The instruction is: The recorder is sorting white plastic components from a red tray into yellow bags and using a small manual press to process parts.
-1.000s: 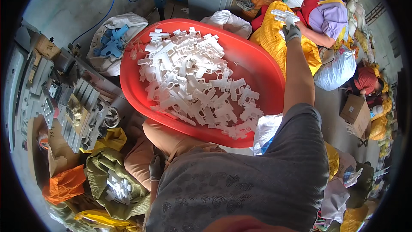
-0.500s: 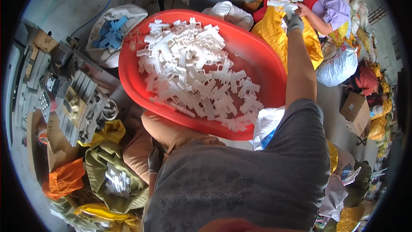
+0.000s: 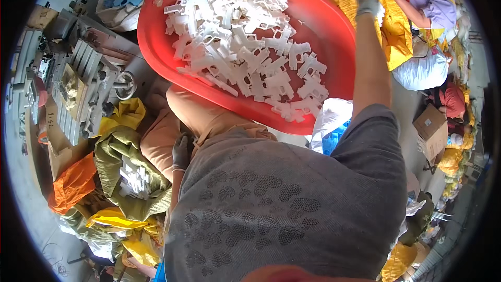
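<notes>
Overhead, gloved right hand [image 3: 368,4] perhaps gripping oval red basin [image 3: 334,36], jagged white plastic parts [image 3: 245,47]

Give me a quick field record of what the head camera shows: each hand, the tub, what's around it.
right hand: gloved, arm stretched past the tub's far rim, over a yellow sack
left hand: gloved, low at the person's left side, resting on the thigh
red tub: on the lap, holding a heap of white plastic parts
left of tub: metal parts, olive bag of white parts
far right: another person's arm
</notes>
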### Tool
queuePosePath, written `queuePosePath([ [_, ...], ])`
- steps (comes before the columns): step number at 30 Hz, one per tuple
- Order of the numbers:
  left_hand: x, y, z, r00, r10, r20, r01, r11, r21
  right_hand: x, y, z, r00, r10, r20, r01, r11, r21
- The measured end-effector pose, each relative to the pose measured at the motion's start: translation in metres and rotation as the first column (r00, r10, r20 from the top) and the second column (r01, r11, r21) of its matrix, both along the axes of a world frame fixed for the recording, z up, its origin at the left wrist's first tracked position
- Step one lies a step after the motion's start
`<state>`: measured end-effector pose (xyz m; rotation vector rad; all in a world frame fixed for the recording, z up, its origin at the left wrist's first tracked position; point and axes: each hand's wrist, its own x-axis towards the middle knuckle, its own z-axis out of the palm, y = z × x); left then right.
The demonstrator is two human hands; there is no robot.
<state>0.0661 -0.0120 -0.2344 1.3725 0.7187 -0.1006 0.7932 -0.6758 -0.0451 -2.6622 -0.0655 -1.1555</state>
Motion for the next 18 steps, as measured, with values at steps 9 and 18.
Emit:
queuePosePath([
  [9,-0.002,-0.023,0.084,0.975,0.164,-0.147,-0.189,0.966,-0.174,-0.265,0.31,-0.202,0.451,0.44,-0.776,-0.497,0.846,0.191],
  [18,-0.016,-0.026,0.068,0.955,0.25,-0.158,-0.28,0.937,-0.207,-0.304,0.366,-0.152,0.21,-0.036,-0.977,-0.6,0.785,-0.157],
])
